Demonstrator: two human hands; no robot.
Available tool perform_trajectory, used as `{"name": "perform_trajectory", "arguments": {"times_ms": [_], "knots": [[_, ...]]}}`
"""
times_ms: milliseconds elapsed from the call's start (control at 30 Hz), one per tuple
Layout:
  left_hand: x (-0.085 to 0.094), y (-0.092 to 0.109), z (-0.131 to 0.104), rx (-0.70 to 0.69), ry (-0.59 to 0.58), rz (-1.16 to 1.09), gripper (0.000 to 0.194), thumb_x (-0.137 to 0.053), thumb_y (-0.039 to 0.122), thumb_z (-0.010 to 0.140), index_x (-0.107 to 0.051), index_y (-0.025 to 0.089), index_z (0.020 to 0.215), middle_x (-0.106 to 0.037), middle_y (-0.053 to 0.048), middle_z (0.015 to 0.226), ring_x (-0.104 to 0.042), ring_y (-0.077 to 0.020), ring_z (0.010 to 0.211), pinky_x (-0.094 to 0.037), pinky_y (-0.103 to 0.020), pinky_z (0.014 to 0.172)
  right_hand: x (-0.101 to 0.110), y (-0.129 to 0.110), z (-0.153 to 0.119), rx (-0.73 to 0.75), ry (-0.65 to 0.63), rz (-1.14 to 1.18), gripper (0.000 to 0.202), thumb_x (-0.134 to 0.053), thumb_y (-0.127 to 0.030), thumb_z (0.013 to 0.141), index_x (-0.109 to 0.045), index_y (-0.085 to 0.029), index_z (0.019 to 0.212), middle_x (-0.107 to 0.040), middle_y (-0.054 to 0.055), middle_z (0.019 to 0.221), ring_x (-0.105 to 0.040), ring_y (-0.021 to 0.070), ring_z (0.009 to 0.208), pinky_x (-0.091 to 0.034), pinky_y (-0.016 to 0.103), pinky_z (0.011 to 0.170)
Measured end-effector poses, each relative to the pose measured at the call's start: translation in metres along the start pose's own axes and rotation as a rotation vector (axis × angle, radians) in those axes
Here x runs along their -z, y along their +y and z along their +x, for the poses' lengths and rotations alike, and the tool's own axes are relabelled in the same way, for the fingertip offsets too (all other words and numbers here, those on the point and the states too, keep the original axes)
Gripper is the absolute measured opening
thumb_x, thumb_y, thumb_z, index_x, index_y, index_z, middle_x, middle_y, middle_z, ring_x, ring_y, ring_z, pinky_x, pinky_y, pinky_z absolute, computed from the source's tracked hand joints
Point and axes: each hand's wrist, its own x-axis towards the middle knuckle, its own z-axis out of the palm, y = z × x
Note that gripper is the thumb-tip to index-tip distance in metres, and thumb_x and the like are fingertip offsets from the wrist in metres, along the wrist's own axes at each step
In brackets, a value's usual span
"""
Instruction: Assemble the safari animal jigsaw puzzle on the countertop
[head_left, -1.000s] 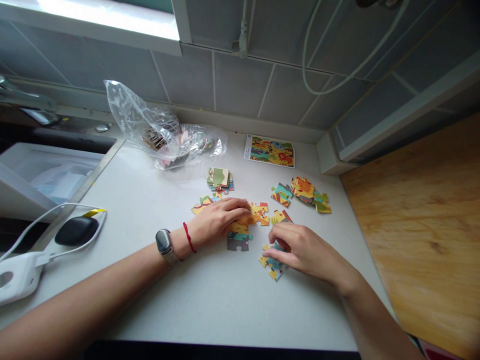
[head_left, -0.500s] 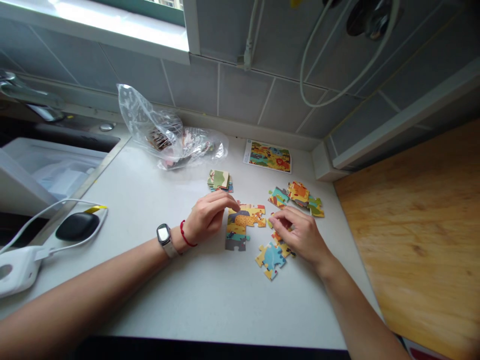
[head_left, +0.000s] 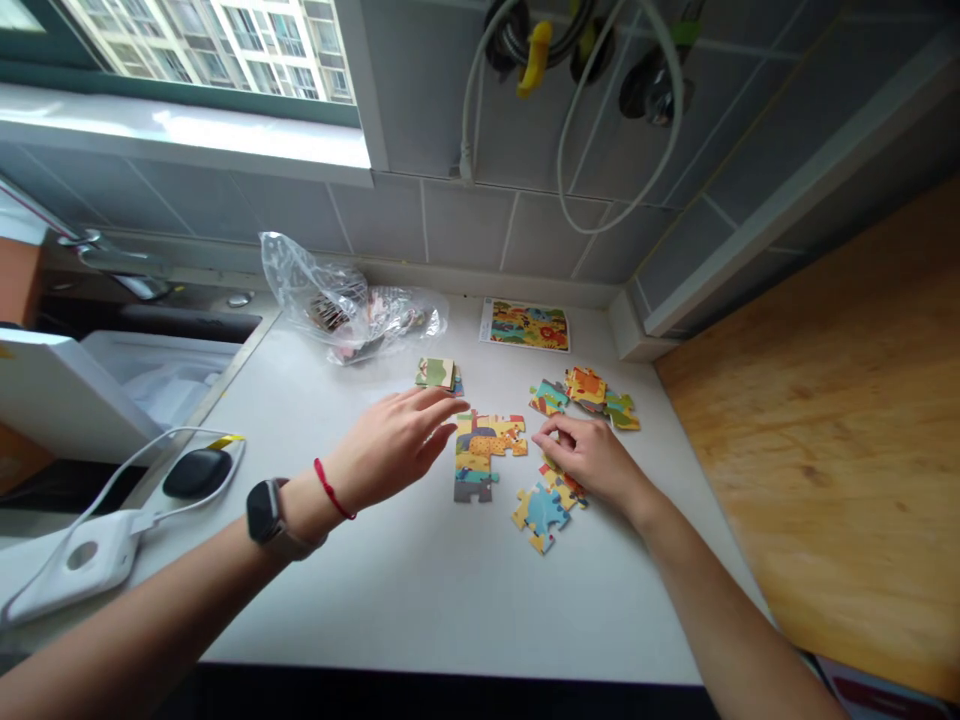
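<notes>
Joined puzzle pieces (head_left: 474, 462) with a spotted animal lie on the white counter between my hands. My left hand (head_left: 401, 440), fingers apart and holding nothing, hovers left of them, near a small stack of pieces (head_left: 436, 372). My right hand (head_left: 589, 455) is to their right, thumb and fingers drawn together; whatever may be between the fingertips is too small to make out. Loose pieces, one of them blue (head_left: 544, 508), lie under and below it. Behind it is a pile of orange and green pieces (head_left: 586, 387).
A picture card (head_left: 525, 325) and a clear plastic bag (head_left: 352, 310) lie at the back of the counter (head_left: 420, 590). On the left are a black device (head_left: 197, 473), a white charger (head_left: 82, 560) with a cable, and the sink. A wooden surface (head_left: 840, 450) borders the right.
My left hand has lifted a little off the joined pieces, its fingers more spread. My right hand has hardly moved. The view has tilted upward, showing more of the window.
</notes>
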Motion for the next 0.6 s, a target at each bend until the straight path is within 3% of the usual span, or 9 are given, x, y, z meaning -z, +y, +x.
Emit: {"name": "perform_trajectory", "arguments": {"times_ms": [167, 300, 433, 600], "knots": [[0.014, -0.031, -0.033, 0.098, -0.215, 0.135, 0.046, -0.069, 0.033, 0.097, -0.064, 0.022, 0.141, -0.07, -0.013, 0.142, -0.072, -0.0336, 0.12, -0.062, -0.051, 0.099, -0.004, 0.001, -0.001, 0.013, 0.057, 0.054, 0.046, -0.059, -0.063, 0.098, -0.074, -0.023, 0.081, -0.043, -0.005, 0.052, -0.043, 0.0145, 0.05, -0.035, 0.029, 0.056], [0.018, -0.046, -0.045, 0.127, -0.342, 0.173, 0.053, -0.077, 0.026, 0.091, -0.065, 0.024, 0.142, -0.07, -0.014, 0.143, -0.072, -0.0341, 0.122, -0.062, -0.051, 0.1, -0.004, -0.002, -0.002, 0.045, 0.143, 0.162, 0.061, -0.05, -0.074, 0.099, -0.069, -0.022, 0.072, -0.045, -0.003, 0.055, -0.043, 0.0148, 0.052, -0.037, 0.029, 0.056], [0.018, -0.053, -0.037, 0.129, -0.336, 0.142, 0.042, -0.076, 0.022, 0.091, -0.071, 0.026, 0.133, -0.072, -0.011, 0.139, -0.073, -0.0313, 0.118, -0.062, -0.047, 0.1, -0.002, 0.001, -0.001, 0.036, 0.181, 0.21, 0.077, -0.039, -0.084, 0.097, -0.076, -0.019, 0.08, -0.046, -0.002, 0.052, -0.05, 0.0175, 0.053, -0.043, 0.031, 0.058], [0.022, -0.057, -0.014, 0.161, -0.387, 0.123, 0.045, -0.078, 0.025, 0.091, -0.07, 0.025, 0.135, -0.074, -0.011, 0.132, -0.076, -0.0301, 0.109, -0.063, -0.042, 0.093, -0.008, 0.008, -0.001, -0.004, 0.161, 0.303, 0.085, -0.032, -0.087, 0.097, -0.078, -0.017, 0.087, -0.034, -0.005, 0.048, -0.041, 0.016, 0.044, -0.039, 0.032, 0.051]]}}
